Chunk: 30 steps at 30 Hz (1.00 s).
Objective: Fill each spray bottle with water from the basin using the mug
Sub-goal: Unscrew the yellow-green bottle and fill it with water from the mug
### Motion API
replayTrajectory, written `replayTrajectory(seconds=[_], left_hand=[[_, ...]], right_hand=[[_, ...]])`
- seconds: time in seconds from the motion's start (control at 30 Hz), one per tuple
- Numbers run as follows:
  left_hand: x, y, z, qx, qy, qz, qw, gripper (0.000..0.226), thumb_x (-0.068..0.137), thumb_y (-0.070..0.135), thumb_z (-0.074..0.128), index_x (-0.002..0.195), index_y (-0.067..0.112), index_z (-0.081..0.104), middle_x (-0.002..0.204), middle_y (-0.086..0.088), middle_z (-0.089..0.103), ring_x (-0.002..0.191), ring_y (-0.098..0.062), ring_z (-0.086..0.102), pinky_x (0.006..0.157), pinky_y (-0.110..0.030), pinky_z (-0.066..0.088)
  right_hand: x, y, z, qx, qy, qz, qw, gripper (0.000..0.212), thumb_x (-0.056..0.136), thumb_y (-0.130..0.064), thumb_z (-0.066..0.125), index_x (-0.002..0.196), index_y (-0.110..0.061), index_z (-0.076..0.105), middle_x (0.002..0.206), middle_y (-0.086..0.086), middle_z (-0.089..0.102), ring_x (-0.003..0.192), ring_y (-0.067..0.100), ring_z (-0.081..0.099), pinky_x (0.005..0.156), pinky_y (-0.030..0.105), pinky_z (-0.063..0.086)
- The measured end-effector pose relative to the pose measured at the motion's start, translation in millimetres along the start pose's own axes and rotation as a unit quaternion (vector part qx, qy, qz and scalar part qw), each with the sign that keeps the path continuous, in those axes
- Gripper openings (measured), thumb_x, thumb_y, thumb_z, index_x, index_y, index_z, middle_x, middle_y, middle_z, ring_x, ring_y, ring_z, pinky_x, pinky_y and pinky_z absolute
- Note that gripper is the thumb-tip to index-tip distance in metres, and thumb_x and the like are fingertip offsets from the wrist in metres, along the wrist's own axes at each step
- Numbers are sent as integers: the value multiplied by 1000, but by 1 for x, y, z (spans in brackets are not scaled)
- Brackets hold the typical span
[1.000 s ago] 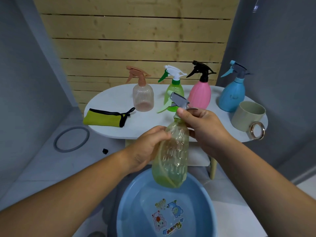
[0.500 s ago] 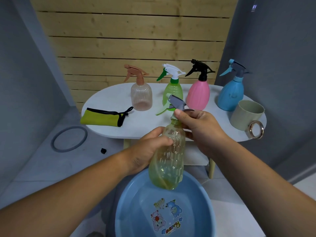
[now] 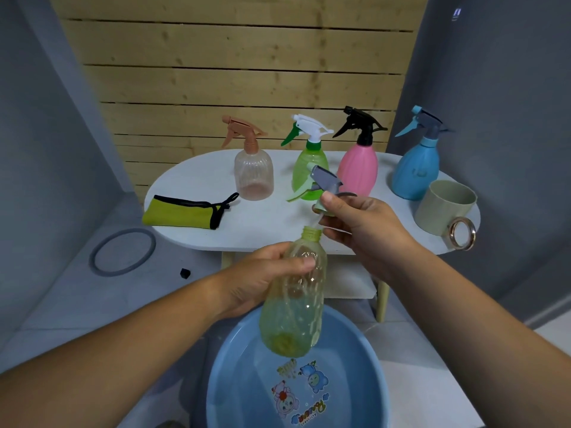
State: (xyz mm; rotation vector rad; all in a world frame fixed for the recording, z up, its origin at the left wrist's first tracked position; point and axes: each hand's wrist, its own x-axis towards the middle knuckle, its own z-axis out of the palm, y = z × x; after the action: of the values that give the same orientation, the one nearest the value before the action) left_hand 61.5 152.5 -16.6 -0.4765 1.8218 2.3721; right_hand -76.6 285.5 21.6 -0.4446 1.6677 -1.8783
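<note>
- Pouch (image 3: pixel 182 213): yellow-green with black trim, lying flat at the left end of the white table (image 3: pixel 191 180). It plays no part in the task, so leave it.
- Left hand (image 3: pixel 262 282): your fingers and thumb wrap the upper body of the yellow-green bottle (image 3: pixel 296 319). Keep this grip firm and the neck upright while the head comes out.
- Peach spray bottle (image 3: pixel 253 174): stands on the table with its head on, well apart from both hands.
- Yellow-green bottle: translucent and apparently empty. The threaded neck is open and sits just below your right hand, and the base hangs over the basin.
- Basin (image 3: pixel 241 366): blue, on the floor directly under the held bottle. The water level is hard to read.
- Green spray bottle (image 3: pixel 304 168): stands on the table behind the lifted head, with its own head on.
- Spray head (image 3: pixel 326 180): grey trigger with a pale green collar, clear of the neck. A thin dip tube (image 3: pixel 314 221) appears to run from it down into the bottle.
- Right hand (image 3: pixel 364 227): your thumb and fingers pinch the collar. Lift straight up until the tube clears the neck, then set the head on the table.
- Pink spray bottle (image 3: pixel 358 168): stands on the table with its head on.
- Blue spray bottle (image 3: pixel 417 171): stands near the table's right end with its head on.
- Mug (image 3: pixel 445 208): pale green with a gold ring handle, at the table's right end, near your right hand but apart from it. Once the right hand is free, it is the next thing to take.
</note>
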Motion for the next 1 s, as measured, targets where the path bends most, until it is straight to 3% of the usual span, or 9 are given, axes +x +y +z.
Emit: replayTrajectory(seconds=[0.17, 0.23, 0.33, 0.43, 0.57, 0.77, 0.87, 0.93, 1.0], left_hand=[[1, -6, -16, 97, 45, -2, 994, 48, 77, 34, 80, 121, 19, 71, 108, -4, 76, 102, -20, 73, 96, -37, 57], [0, -7, -25, 143, 71, -12, 987, 46, 76, 37, 83, 118, 21, 71, 107, -1, 78, 102, -17, 74, 95, -34, 57], [-3, -10, -44, 177, 117, -29, 977, 36, 82, 33, 86, 113, 22, 72, 104, 0, 78, 95, -14, 75, 89, -31, 58], [-7, -16, -62, 184, 158, -38, 969, 47, 69, 42, 87, 110, 23, 73, 100, 1, 79, 95, -15, 75, 97, -37, 58], [-10, -19, -72, 171, 174, -42, 969, 58, 62, 48, 87, 113, 23, 73, 104, -1, 79, 101, -20, 75, 102, -46, 56], [-4, -17, -68, 160, 188, -19, 969, 54, 64, 49, 87, 110, 24, 73, 103, -1, 79, 100, -20, 75, 100, -45, 58], [2, -14, -60, 162, 190, -9, 968, 54, 63, 49, 86, 108, 23, 72, 101, 0, 79, 100, -21, 76, 97, -44, 59], [7, -12, -55, 157, 192, 1, 969, 54, 63, 48, 86, 107, 21, 72, 99, 1, 79, 99, -21, 76, 96, -43, 59], [12, -11, -51, 156, 191, 9, 969, 54, 63, 48, 86, 107, 21, 71, 99, 2, 79, 96, -18, 76, 96, -42, 60]], right_hand=[[8, -3, 6, 13, 39, -19, 999, 26, 87, -27, 73, 102, -5, 72, 91, 8, 71, 79, 13, 65, 76, 27, 56], [16, -8, 6, 38, 81, -29, 996, 18, 87, -28, 73, 97, -12, 71, 94, 7, 71, 81, 14, 64, 74, 28, 55], [28, -14, -1, 102, 152, -34, 983, 23, 86, -30, 74, 103, -16, 70, 96, 2, 72, 78, 11, 65, 69, 26, 52], [37, -11, -9, 137, 221, -18, 965, 20, 87, -33, 74, 99, -19, 66, 87, -4, 73, 67, 5, 66, 65, 23, 52], [50, 4, -15, 142, 284, 28, 948, 27, 86, -32, 75, 105, -15, 66, 93, 0, 74, 72, 9, 68, 65, 25, 53], [69, 25, -2, 161, 296, 86, 937, 23, 85, -27, 77, 81, -10, 63, 77, 5, 65, 62, 12, 60, 68, 24, 55], [83, 32, 2, 233, 288, 110, 922, 23, 83, -27, 79, 86, -10, 64, 82, 4, 66, 56, 12, 58, 59, 21, 55], [90, 37, 4, 262, 284, 120, 915, 19, 84, -26, 79, 90, -12, 67, 90, 1, 69, 58, 10, 60, 63, 20, 56], [96, 41, 6, 269, 278, 128, 913, 11, 87, -20, 74, 89, -13, 66, 80, -4, 68, 57, 10, 57, 64, 18, 57]])
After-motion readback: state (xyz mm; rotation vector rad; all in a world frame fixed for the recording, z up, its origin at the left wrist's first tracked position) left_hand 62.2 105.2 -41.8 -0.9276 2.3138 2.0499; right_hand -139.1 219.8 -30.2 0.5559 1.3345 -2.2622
